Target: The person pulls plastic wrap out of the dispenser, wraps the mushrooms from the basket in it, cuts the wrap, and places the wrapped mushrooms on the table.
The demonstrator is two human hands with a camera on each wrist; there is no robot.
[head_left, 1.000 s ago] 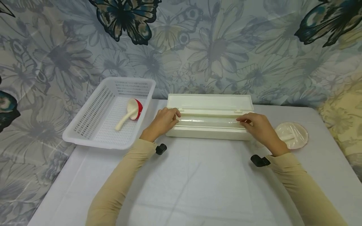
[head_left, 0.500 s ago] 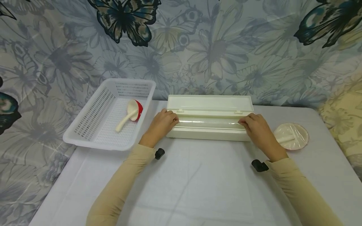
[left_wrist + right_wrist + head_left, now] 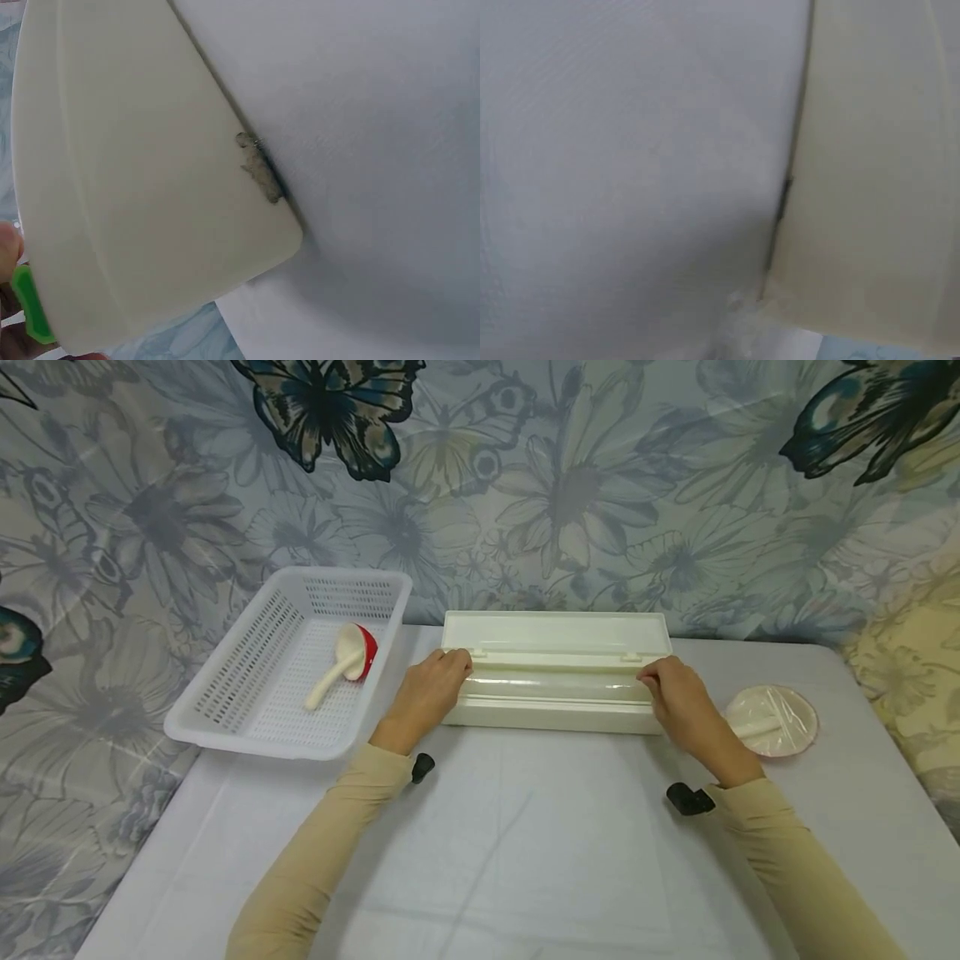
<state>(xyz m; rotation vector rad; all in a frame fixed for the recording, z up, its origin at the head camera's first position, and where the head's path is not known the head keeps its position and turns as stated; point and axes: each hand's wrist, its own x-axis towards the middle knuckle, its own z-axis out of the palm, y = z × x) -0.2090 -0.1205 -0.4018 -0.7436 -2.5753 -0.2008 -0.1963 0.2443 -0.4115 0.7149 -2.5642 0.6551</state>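
Note:
A cream-coloured cling film dispenser (image 3: 555,717) lies at the back of the table, its long lid (image 3: 555,631) swung back. Clear cling film (image 3: 555,687) stretches along the opening between both hands. My left hand (image 3: 423,697) pinches the film at the left end, fingers curled. At the right end my right hand (image 3: 688,714) pinches it with thumb and fingers. The left wrist view shows the front wall of the dispenser (image 3: 165,187) and a green piece (image 3: 30,304) beside some fingertips. In the right wrist view the dispenser (image 3: 862,210) hides the hand.
Left of the dispenser stands a white perforated basket (image 3: 255,745), holding a red-and-cream ladle-like piece (image 3: 371,652). To the right sits a round dish (image 3: 798,718) covered in clear film, a pale handle showing. A patterned cloth (image 3: 570,510) hangs right behind the table.
Both hands have closed in more on the film's ends, fingers curling further. The right hand has shifted slightly right. Dispenser, basket and dish stay where they were.

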